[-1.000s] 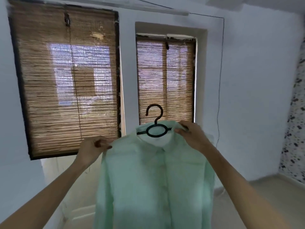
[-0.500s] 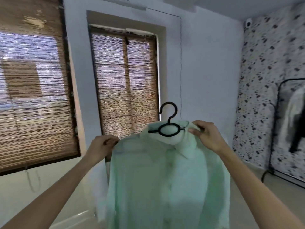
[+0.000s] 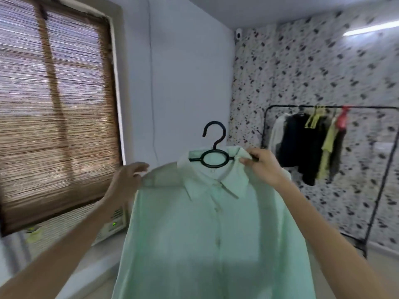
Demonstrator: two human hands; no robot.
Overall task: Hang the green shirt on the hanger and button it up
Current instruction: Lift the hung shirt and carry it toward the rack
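Note:
The pale green shirt [image 3: 207, 229] hangs on a black plastic hanger [image 3: 214, 151], its front closed with a row of buttons down the middle. I hold it up in the air in front of me. My right hand [image 3: 262, 166] grips the right side of the collar together with the hanger's arm. My left hand [image 3: 127, 180] is at the shirt's left shoulder, fingers spread and blurred, thumb touching the fabric edge. The hanger's hook stands free above the collar.
A black clothes rail [image 3: 330, 108] with dark, white and yellow-green garments stands at the right against a speckled wall. A window with a bamboo blind [image 3: 54, 108] fills the left. A white appliance [image 3: 112, 221] sits below the window.
The view has swung right, bringing the clothes rail into sight. The shirt travels with it. My left hand has loosened its grip on the shoulder and its fingers have spread.

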